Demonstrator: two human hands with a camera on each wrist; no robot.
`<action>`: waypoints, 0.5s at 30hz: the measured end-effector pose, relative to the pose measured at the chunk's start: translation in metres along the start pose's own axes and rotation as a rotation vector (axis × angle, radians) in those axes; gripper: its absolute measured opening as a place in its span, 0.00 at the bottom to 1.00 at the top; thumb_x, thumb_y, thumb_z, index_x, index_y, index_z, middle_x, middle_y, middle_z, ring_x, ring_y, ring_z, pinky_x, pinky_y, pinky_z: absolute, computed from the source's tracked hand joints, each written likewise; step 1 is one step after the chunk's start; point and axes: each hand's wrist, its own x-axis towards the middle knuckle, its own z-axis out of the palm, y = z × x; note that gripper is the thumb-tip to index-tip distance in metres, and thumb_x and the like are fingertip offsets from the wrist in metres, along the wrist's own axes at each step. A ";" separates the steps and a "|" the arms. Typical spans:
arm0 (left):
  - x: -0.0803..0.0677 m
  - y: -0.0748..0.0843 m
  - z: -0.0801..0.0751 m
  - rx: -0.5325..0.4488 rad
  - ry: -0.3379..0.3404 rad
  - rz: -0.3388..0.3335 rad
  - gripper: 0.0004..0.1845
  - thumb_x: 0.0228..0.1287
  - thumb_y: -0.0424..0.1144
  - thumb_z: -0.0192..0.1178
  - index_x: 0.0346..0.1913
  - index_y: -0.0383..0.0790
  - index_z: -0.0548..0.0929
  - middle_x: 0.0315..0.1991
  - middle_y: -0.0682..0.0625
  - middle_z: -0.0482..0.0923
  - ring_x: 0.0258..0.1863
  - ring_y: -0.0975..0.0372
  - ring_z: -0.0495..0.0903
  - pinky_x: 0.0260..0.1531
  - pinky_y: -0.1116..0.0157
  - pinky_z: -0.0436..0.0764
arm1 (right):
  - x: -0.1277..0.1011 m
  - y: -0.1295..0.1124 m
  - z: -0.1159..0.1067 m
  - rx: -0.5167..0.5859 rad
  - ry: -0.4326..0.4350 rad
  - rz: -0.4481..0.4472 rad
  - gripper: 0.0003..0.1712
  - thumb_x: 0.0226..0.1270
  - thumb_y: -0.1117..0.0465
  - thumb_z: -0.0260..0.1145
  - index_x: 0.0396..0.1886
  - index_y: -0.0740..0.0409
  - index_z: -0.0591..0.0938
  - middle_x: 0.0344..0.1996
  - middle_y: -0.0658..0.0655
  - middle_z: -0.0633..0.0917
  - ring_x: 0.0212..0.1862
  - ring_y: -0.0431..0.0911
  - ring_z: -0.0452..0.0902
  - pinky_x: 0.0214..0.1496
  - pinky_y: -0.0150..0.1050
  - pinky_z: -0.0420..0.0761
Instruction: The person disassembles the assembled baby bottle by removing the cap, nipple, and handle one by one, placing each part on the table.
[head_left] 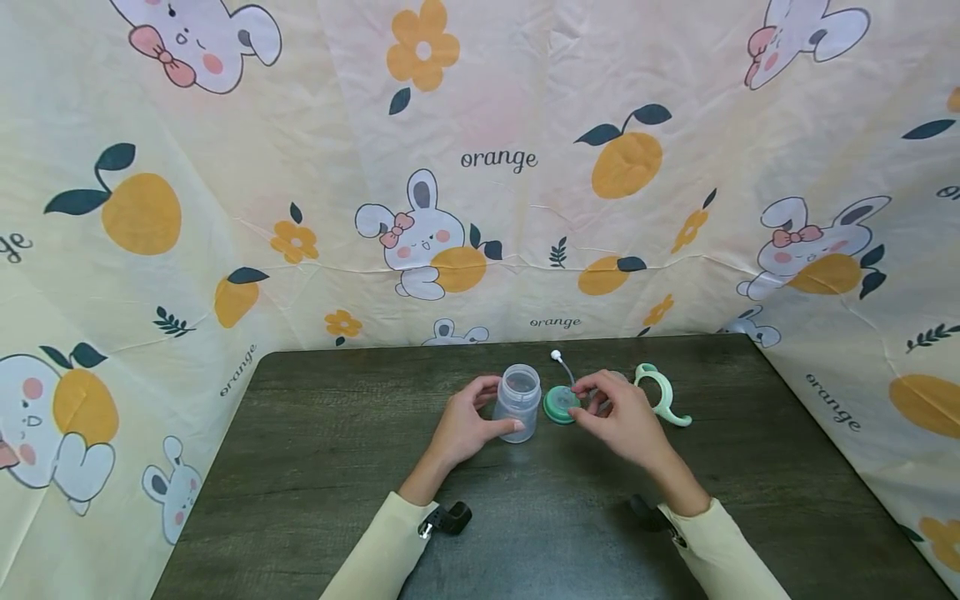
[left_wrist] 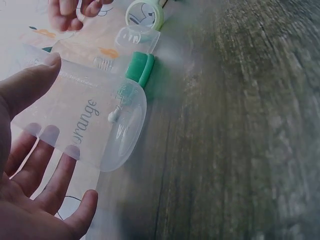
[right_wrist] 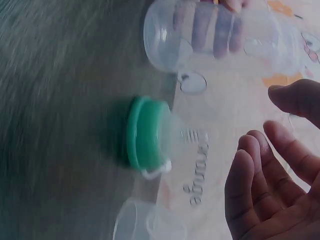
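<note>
My left hand (head_left: 471, 418) holds a clear baby bottle (head_left: 519, 404), thumb on its near side and fingers round the other. The bottle is upright, its mouth uncovered; in the left wrist view its see-through wall (left_wrist: 95, 107) shows the fingers behind it. To its right sits a green bottle collar (head_left: 561, 405) with a clear nipple (right_wrist: 175, 135) pointing up. A thin straw with a white end (head_left: 556, 356) lies behind the collar. My right hand (head_left: 622, 417) hovers beside the collar; in the right wrist view its fingers (right_wrist: 240, 185) are parted from the thumb, with nothing between them.
A clear cap (right_wrist: 145, 222) stands right of the collar, partly hidden behind my right hand in the head view. Farther right lies a pale green handle (head_left: 663, 398) with a ring. A printed cloth (head_left: 525, 217) hangs behind the dark wood table (head_left: 337, 467).
</note>
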 end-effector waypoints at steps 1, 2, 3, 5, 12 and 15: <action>0.000 0.000 0.001 0.003 0.002 0.000 0.37 0.59 0.38 0.86 0.70 0.38 0.82 0.64 0.42 0.86 0.67 0.46 0.83 0.71 0.42 0.76 | 0.001 -0.001 0.004 0.003 -0.009 -0.002 0.14 0.65 0.68 0.80 0.48 0.60 0.89 0.38 0.56 0.87 0.33 0.39 0.82 0.37 0.37 0.85; -0.001 0.001 0.001 0.009 0.002 0.001 0.38 0.59 0.38 0.86 0.70 0.37 0.82 0.64 0.42 0.86 0.67 0.46 0.83 0.71 0.42 0.76 | 0.002 -0.001 0.008 0.007 -0.017 -0.003 0.15 0.65 0.68 0.81 0.49 0.61 0.88 0.39 0.57 0.87 0.34 0.39 0.82 0.37 0.38 0.85; -0.001 0.001 0.002 0.014 0.001 0.001 0.38 0.59 0.38 0.86 0.71 0.37 0.81 0.64 0.42 0.86 0.67 0.46 0.83 0.71 0.42 0.76 | 0.003 -0.002 0.011 0.015 -0.025 -0.003 0.16 0.64 0.68 0.81 0.50 0.61 0.88 0.40 0.57 0.88 0.34 0.39 0.82 0.37 0.38 0.85; -0.002 0.001 0.003 0.022 0.000 0.002 0.38 0.59 0.38 0.86 0.71 0.37 0.81 0.65 0.41 0.85 0.67 0.46 0.83 0.71 0.42 0.76 | 0.005 -0.004 0.018 0.027 -0.040 -0.001 0.18 0.64 0.68 0.82 0.52 0.62 0.87 0.40 0.58 0.88 0.33 0.39 0.82 0.36 0.38 0.84; -0.003 0.004 0.004 0.026 -0.003 -0.002 0.38 0.59 0.35 0.85 0.71 0.36 0.80 0.65 0.41 0.85 0.68 0.46 0.82 0.70 0.42 0.76 | 0.012 -0.011 0.038 0.017 -0.100 0.033 0.26 0.62 0.64 0.85 0.58 0.64 0.86 0.40 0.56 0.87 0.32 0.39 0.80 0.35 0.37 0.81; -0.003 0.005 0.004 0.037 -0.003 -0.001 0.37 0.60 0.35 0.85 0.71 0.35 0.80 0.65 0.40 0.85 0.67 0.46 0.83 0.70 0.41 0.77 | 0.014 -0.013 0.042 0.011 -0.105 0.026 0.27 0.61 0.64 0.86 0.58 0.63 0.86 0.39 0.56 0.87 0.31 0.39 0.80 0.34 0.37 0.81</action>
